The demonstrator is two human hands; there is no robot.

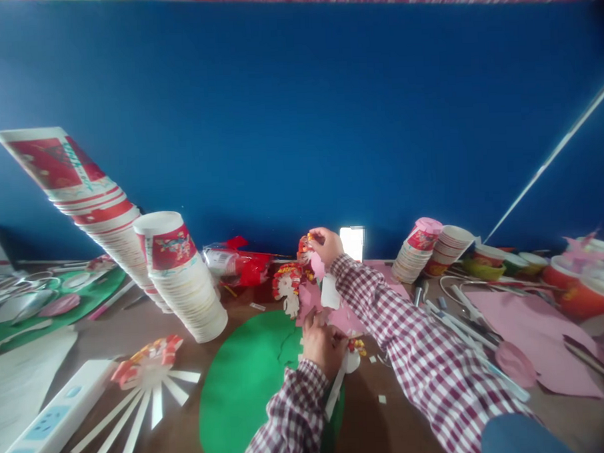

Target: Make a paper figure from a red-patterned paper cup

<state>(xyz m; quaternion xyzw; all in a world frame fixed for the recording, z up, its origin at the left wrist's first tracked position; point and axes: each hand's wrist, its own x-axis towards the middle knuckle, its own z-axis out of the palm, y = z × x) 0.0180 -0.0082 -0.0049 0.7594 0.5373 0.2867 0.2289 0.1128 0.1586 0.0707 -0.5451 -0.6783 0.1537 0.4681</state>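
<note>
My right hand (327, 245) reaches to the back of the table. Its thumb and fingers are pinched on a small red and yellow cut paper piece (304, 248). Closer in, my left hand (323, 344) is closed over a cut-up paper cup (352, 363), whose white part and yellow printed strip show beside the fingers. Beneath the left wrist lies a round green sheet (249, 382). Between the hands are pink paper scraps (342, 318), and left of them a curled red and white cup cutting (287, 287). The left fingertips are partly hidden.
Two tall stacks of paper cups (184, 278) lean on the left. A cup cut into strips (153, 373) lies near a white power strip (55, 417). Shorter cup stacks (417, 248), pink paper (532, 336) and orange bowls (592, 294) stand right. A blue wall (297, 120) closes the back.
</note>
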